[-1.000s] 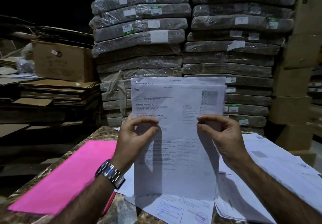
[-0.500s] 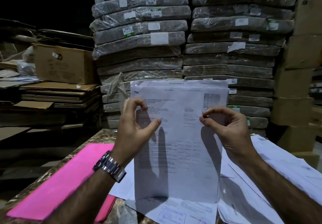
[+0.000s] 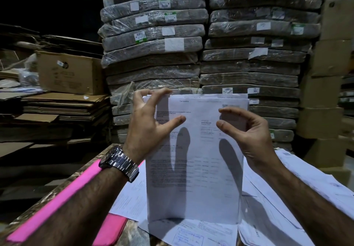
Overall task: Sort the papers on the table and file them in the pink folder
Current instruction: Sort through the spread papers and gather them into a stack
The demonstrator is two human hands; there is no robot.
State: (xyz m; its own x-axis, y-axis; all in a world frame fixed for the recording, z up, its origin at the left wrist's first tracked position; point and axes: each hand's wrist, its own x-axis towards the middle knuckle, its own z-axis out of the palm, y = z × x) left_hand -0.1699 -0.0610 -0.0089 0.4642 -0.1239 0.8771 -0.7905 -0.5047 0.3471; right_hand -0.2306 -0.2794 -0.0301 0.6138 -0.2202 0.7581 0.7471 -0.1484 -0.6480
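Here, a sheaf of papers is held upright
The left hand curls its fingers over the sheaf's top left corner and grips it; the right hand is curved at the sheaf's right edge, and I cannot tell if it grips. The sheaf's lower edge rests on loose sheets; the pink folder lies flat to the left of the sheaf

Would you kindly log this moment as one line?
phase: sorting | left hand: grips top corner of upright papers | right hand: at right edge, grip unclear | pink folder: flat on table
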